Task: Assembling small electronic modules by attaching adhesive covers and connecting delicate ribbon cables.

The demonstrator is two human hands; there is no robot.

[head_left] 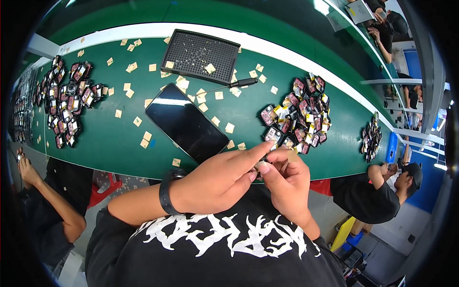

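My left hand and my right hand meet near the table's front edge. Both are closed, fingertips together, around a small dark device part, mostly hidden by the fingers. A beige square sticker shows at the fingers of my right hand. Just beyond my hands lies a pile of small black devices with pinkish-red circuit boards and yellow and white bits. A large black-screened phone or tablet rests left of my hands. My left wrist wears a black band.
A black perforated tray stands at the back with a screwdriver near it. Beige square stickers lie scattered over the green table. More device piles lie left and far right. Other people sit on both sides.
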